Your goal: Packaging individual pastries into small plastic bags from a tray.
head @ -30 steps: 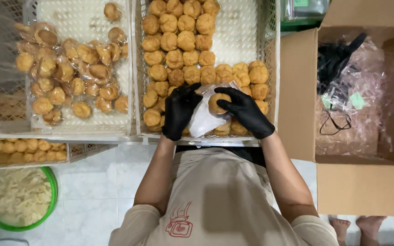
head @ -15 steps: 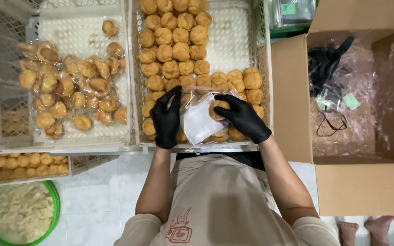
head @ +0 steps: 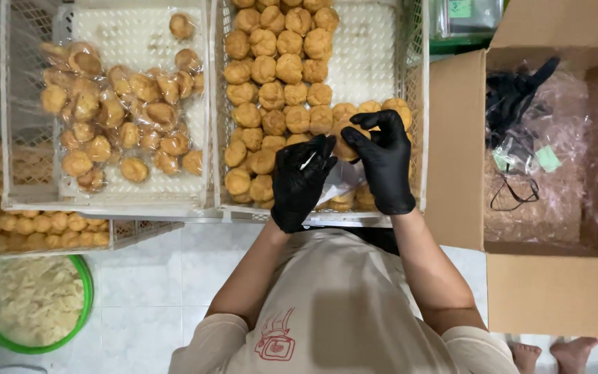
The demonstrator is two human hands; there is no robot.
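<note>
Both my hands wear black gloves and meet over the near edge of the right white crate (head: pixel 415 104), which holds several bare golden round buns (head: pixel 278 66). My left hand (head: pixel 300 181) pinches the mouth of a small clear plastic bag (head: pixel 339 181). My right hand (head: pixel 384 163) grips a bun (head: pixel 346 145) at the bag's opening, fingertips curled around it. The bag hangs between both hands, partly hidden by them.
The left white crate (head: pixel 15 138) holds several buns wrapped in clear bags (head: pixel 115 114). Below it a lower crate of buns (head: pixel 36 228) and a green bowl of pale filling (head: pixel 32 301). An open cardboard box (head: pixel 541 194) with plastic wrap stands at right.
My hands lifted slightly and drew together; my right hand turned the bun up at the bag's mouth, and the bag is now more covered by my left hand.
</note>
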